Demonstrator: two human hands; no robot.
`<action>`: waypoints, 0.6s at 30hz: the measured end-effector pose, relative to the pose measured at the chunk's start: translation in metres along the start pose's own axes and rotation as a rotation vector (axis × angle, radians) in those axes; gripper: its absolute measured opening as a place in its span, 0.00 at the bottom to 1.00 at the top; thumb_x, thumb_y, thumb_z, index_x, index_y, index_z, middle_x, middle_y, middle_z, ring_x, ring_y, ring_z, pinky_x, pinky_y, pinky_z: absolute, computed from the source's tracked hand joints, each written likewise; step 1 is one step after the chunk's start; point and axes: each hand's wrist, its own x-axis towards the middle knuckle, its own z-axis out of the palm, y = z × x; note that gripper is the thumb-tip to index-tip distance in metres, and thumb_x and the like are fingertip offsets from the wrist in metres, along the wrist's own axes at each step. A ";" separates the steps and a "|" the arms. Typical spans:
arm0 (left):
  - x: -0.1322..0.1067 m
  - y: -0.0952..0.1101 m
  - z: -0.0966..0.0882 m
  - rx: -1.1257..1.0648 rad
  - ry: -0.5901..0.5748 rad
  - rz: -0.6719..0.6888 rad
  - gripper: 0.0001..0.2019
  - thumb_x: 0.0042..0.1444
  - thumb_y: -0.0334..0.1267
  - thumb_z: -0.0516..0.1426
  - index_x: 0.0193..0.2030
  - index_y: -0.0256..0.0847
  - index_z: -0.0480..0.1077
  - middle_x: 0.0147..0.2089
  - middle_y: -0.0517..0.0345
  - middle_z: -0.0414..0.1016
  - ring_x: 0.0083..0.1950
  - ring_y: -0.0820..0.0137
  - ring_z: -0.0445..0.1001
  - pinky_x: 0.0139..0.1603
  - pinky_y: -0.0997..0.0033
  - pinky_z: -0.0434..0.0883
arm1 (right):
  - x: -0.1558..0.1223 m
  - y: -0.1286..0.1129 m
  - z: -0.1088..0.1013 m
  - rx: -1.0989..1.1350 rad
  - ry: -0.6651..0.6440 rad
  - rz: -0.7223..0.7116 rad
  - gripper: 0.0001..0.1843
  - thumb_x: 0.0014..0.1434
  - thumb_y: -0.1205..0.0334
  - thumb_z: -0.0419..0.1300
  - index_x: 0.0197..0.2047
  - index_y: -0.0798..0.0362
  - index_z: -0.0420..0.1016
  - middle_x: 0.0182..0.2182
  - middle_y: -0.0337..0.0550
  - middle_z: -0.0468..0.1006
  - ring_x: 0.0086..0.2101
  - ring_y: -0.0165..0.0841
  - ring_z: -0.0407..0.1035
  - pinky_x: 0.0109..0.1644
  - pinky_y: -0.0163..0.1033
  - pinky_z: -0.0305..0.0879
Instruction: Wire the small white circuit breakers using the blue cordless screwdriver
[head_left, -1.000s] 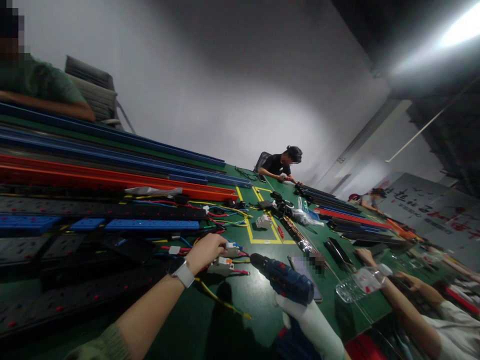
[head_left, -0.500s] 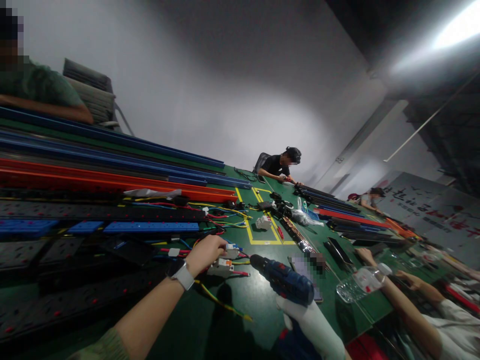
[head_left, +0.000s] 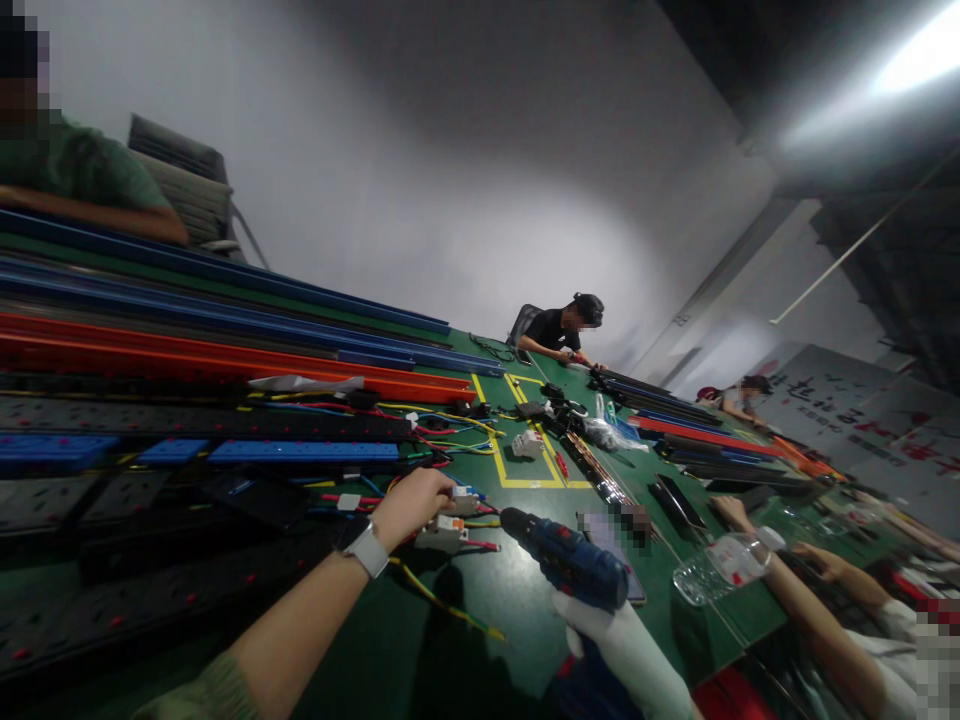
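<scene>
My left hand, bare and with a watch at the wrist, is closed on a small grey-white circuit breaker with wires attached. Just below it lies a second circuit breaker with an orange part and a red wire. My right hand, in a white glove, grips a blue cordless drill. The drill's nose points left, close to the wires leaving the held breaker; whether the tip touches anything is too small to tell. A yellow-green wire curves over the table below my left hand.
Black power strips, blue strips and orange rails fill the left. Another breaker sits by yellow tape. A phone and plastic bottle lie to the right, near a co-worker's arms.
</scene>
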 end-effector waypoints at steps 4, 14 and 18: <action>0.000 0.000 0.001 0.016 -0.004 -0.012 0.11 0.57 0.36 0.57 0.37 0.42 0.82 0.38 0.53 0.83 0.40 0.66 0.77 0.37 0.72 0.60 | 0.008 0.006 -0.003 0.052 -0.016 0.017 0.21 0.45 0.44 0.67 0.35 0.51 0.77 0.21 0.38 0.73 0.20 0.33 0.65 0.29 0.42 0.67; -0.001 0.003 -0.002 0.003 -0.008 -0.016 0.11 0.57 0.36 0.57 0.38 0.43 0.83 0.38 0.53 0.84 0.42 0.66 0.77 0.38 0.73 0.61 | 0.011 0.008 0.000 0.012 -0.008 0.031 0.27 0.46 0.45 0.68 0.45 0.55 0.78 0.15 0.33 0.68 0.18 0.31 0.63 0.27 0.39 0.64; 0.001 0.000 0.000 0.019 -0.006 -0.016 0.12 0.57 0.36 0.57 0.40 0.43 0.83 0.38 0.54 0.84 0.40 0.67 0.77 0.37 0.73 0.60 | 0.004 0.001 0.000 -0.008 -0.024 -0.030 0.28 0.51 0.46 0.66 0.49 0.57 0.77 0.14 0.31 0.68 0.19 0.29 0.63 0.31 0.37 0.63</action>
